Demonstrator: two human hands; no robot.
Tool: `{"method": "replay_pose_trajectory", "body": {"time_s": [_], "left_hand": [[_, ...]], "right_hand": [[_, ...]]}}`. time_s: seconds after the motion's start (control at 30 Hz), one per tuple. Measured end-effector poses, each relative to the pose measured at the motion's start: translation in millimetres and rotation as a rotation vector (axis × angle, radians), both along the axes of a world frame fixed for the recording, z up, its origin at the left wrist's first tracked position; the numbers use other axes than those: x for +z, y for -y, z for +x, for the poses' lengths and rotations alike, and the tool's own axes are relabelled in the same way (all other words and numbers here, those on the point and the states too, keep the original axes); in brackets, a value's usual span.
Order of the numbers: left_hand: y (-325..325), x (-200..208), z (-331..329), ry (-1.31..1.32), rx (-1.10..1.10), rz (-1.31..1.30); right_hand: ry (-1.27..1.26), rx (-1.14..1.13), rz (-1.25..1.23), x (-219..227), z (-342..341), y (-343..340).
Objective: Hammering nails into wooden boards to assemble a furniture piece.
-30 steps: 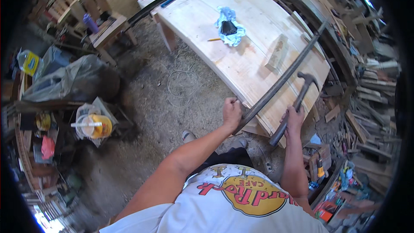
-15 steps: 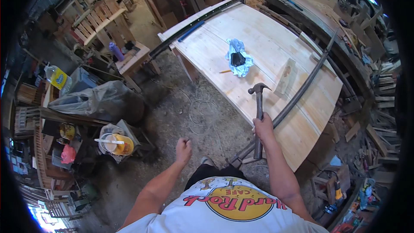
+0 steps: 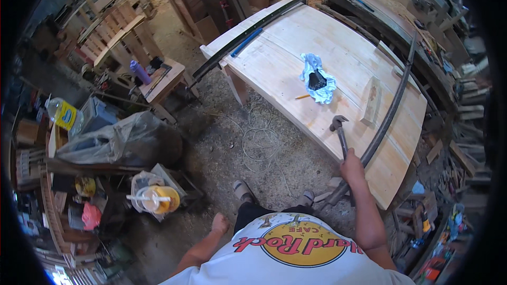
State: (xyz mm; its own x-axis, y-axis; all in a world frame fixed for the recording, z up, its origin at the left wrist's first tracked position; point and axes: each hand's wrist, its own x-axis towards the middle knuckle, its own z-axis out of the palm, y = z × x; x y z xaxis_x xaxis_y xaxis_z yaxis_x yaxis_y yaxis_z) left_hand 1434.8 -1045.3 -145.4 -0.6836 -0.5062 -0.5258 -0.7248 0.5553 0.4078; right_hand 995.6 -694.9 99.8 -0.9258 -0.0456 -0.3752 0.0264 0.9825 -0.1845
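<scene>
My right hand (image 3: 353, 168) is closed around a claw hammer (image 3: 343, 137), whose head points away from me over the near edge of a pale wooden tabletop (image 3: 296, 37). Beside that hand, a long dark pipe-like bar (image 3: 388, 116) crosses the wood. My left hand (image 3: 220, 223) hangs low by my side in a loose fist; nothing shows in it. On the tabletop lie a crumpled light-blue wrapper (image 3: 327, 94) with a black lump (image 3: 317, 79) in it, a yellow pencil (image 3: 302, 96) and a wooden block (image 3: 371, 101).
A dark metal bar (image 3: 253, 30) spans the tabletop's left end, with a blue stick (image 3: 246, 42) alongside. A coiled cord (image 3: 261, 145) lies on the dusty floor. At left stand a stool with a purple bottle (image 3: 140, 72), a plastic-covered bin (image 3: 124, 140) and a yellow container (image 3: 171, 199).
My view has turned left, so the tabletop sits farther right. The hammer has come back toward me and its handle is less visible. My left hand has dropped closer to my body.
</scene>
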Motion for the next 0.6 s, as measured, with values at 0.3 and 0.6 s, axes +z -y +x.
{"method": "replay_pose_trajectory", "body": {"time_s": [0.3, 0.6], "left_hand": [[151.0, -19.3, -84.3, -0.223, 0.166, 0.074], [215.6, -21.9, -118.9, -0.148, 0.217, 0.081]], "right_hand": [[-0.083, -0.296, 0.04, -16.7, 33.3, 74.4], [-0.321, -0.378, -0.248, -87.0, 52.0, 70.7]]}}
